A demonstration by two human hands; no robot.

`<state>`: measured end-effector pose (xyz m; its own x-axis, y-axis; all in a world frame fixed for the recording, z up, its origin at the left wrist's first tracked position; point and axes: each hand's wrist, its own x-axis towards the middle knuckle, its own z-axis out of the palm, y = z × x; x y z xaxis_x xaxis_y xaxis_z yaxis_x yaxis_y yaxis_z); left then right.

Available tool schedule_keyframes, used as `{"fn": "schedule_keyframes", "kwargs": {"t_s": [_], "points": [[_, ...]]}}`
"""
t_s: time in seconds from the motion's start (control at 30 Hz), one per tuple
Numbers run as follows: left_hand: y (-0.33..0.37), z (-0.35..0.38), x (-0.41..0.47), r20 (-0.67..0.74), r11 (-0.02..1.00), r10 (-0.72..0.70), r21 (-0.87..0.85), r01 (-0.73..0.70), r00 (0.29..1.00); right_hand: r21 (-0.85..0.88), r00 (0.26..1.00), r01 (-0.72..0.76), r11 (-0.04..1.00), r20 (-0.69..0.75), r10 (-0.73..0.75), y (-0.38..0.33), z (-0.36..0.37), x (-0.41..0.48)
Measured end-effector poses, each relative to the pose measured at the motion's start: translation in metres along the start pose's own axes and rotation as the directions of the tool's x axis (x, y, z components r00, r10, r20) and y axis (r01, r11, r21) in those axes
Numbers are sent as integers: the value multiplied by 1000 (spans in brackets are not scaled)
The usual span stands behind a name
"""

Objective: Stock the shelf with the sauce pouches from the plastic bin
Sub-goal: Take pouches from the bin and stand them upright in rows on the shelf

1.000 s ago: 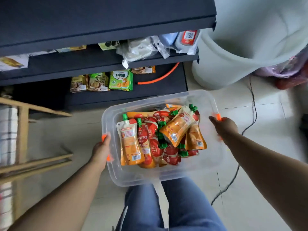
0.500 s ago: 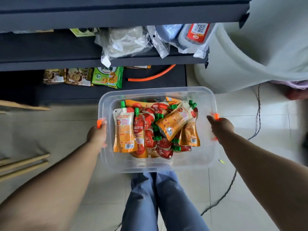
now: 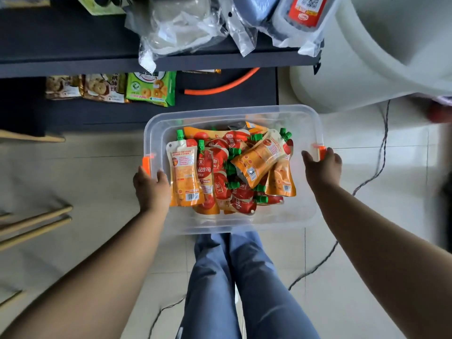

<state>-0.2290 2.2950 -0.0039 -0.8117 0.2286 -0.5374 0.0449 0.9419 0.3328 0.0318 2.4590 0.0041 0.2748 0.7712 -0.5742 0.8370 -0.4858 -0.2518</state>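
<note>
A clear plastic bin (image 3: 303, 211) with orange clips is held in front of me above the floor. My left hand (image 3: 151, 189) grips its left rim, thumb over the edge. My right hand (image 3: 322, 167) grips the right rim beside the orange clip. Inside lie several sauce pouches (image 3: 234, 172) in orange and red with green caps, piled loosely. The dark shelf unit (image 3: 73, 59) stands just beyond the bin, with its lowest board (image 3: 220, 104) partly bare.
Snack packets (image 3: 150, 89) and an orange hose (image 3: 220, 88) lie on the low board. Clear plastic bags (image 3: 186, 25) overhang the board above. A big white tub (image 3: 367, 69) stands to the right. A black cable (image 3: 367, 182) crosses the tiled floor; wooden legs (image 3: 34, 223) at left.
The bin has come closer to the shelf and lower, with both hands still on its rims. The view has tilted down and the shelf fills more of the top.
</note>
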Motion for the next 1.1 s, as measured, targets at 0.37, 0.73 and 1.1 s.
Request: {"fn": "schedule_keyframes", "kwargs": {"t_s": [0.37,0.73,1.1], "points": [[-76,26,-77,357,659,540,383,-647,762,276,970,-130,952,236,64,-27,65,-34],[-97,45,-74,290,600,600,453,-659,745,398,791,-561,725,515,329,-28,96,-9],[-21,17,-85,382,929,370,-122,-350,847,504,931,-354,788,271,245,-7,56,-50]]}}
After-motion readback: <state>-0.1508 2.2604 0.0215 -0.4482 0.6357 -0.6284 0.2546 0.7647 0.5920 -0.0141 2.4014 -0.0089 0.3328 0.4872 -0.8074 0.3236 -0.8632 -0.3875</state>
